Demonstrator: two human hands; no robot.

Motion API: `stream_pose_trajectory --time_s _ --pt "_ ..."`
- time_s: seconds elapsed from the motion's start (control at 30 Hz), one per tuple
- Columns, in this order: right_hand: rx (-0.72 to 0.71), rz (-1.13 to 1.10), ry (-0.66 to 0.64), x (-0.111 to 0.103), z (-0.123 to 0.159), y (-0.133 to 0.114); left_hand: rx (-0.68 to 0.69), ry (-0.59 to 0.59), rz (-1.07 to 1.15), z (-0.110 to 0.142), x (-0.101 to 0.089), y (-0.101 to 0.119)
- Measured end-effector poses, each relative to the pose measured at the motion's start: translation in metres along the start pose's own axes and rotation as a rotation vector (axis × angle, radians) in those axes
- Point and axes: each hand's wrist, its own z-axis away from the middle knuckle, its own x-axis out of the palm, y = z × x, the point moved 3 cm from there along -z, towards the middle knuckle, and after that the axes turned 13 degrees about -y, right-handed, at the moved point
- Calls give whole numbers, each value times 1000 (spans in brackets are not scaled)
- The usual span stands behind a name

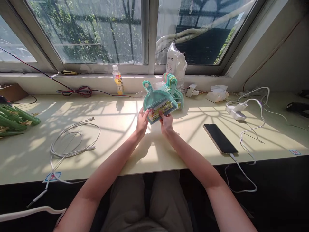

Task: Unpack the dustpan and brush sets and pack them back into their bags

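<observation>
Above the middle of the table I hold a small green dustpan [159,96] in clear wrapping, tilted, its ring handle pointing up. A brush with dark blue bristles and a yellow printed label [162,109] shows across its front. My left hand [142,120] grips the lower left edge, fingers behind it. My right hand [166,121] pinches the lower edge, thumb on the front. Just behind stands a row of similar wrapped dustpans [178,93] in several colours, partly hidden by the one I hold.
A coiled white cable [72,138] lies left, near green bundled stalks [16,119]. Along the back are a drink bottle [117,80], dark wires [79,91], a plastic bag [175,59] and a tissue pack [217,93]. Right are a phone [220,138] and a power strip [235,113].
</observation>
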Motion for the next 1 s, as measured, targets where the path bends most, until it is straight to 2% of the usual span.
stream_pose_trajectory --time_s 0.13,0.2,0.33,0.47,0.57,0.8,0.9,1.0 --pt "-3 20 33 -3 -2 2 -116 39 58 13 15 -20" --pt "-28 -6 47 -5 -3 -1 -131 59 72 15 17 -24" --pt "-44 -25 -15 -1 -2 -3 -35 101 15 10 7 -17" --pt "4 25 -78 2 0 3 50 65 -164 3 -9 -10" --pt "40 61 -152 2 -3 3 96 111 -265 -1 -18 -11" --pt "149 68 -346 4 -10 -5 106 200 -320 -10 -31 -11" --pt "148 44 -350 4 -13 -7 120 215 -322 -11 -32 -6" --pt "86 46 -284 0 -14 -5 93 173 -288 -10 -27 -4"
